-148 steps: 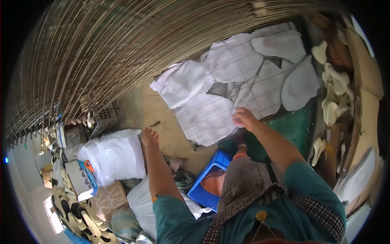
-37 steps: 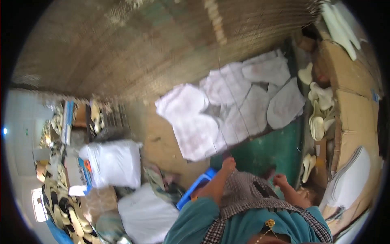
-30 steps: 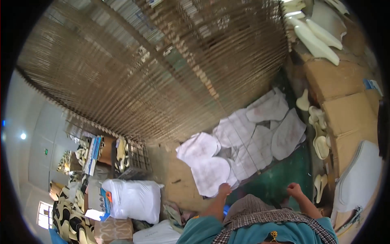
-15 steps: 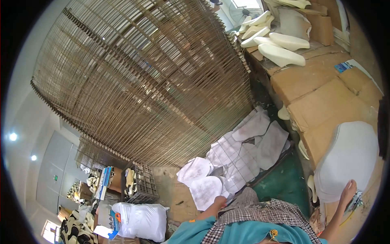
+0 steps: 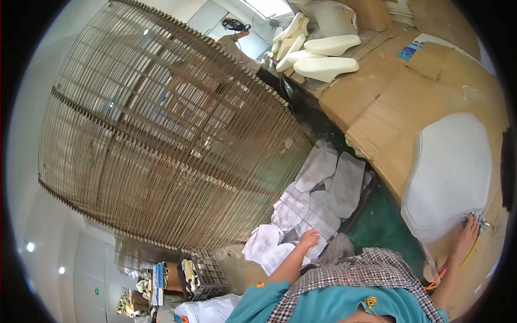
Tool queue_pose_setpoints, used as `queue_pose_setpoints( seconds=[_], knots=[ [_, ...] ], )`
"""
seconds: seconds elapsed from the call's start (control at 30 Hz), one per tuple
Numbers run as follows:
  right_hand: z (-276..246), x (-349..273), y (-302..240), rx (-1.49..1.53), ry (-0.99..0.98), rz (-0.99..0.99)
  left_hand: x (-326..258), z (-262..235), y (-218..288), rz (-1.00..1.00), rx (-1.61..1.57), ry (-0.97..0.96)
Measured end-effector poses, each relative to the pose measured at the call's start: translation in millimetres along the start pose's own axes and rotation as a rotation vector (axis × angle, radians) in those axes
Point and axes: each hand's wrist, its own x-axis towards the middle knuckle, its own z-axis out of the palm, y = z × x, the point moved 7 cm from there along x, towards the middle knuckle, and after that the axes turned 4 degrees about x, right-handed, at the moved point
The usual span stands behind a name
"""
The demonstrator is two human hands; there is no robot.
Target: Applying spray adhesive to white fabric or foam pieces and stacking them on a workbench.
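Note:
My right hand [image 5: 467,234] reaches over a small metal spray gun [image 5: 484,224], its fingers closing on it; a yellow and orange hose [image 5: 469,255] trails from that spot. Just beyond the gun lies a stack of white, rounded sheets [image 5: 449,175] on the cardboard-covered table. Closed and low in front of my body, my left hand [image 5: 309,238] is over several white insole-shaped pieces [image 5: 318,212] spread on a wire shelf. Thin wires pass close to these fingers, but what they hold is hidden.
A tall rack of stacked wire shelves [image 5: 161,134] fills the left and centre. Cream shoe-sole shapes [image 5: 327,67] lie on the table's [image 5: 404,124] far end. Bottom left hold a dark crate [image 5: 207,274] and a white sack [image 5: 207,309]. Another person's hand [image 5: 243,34] shows behind the rack.
My view has turned to the right. The right hand has moved from beside the spray gun onto it. My left hand has risen and shifted right over the white pieces.

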Motion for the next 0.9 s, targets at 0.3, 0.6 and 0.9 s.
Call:
queue_pose_setpoints(
  seconds=[0.3,0.6,0.9],
  knots=[
    [25,-9,57,0.056,0.015,0.155,81,25,105,-0.019,-0.003,-0.027],
    [57,-26,105,-0.040,0.044,0.384,170,156,430,0.857,0.358,0.199],
    [6,96,-38,0.107,-0.105,0.474,215,282,570,1.075,0.675,0.223]
  ],
)
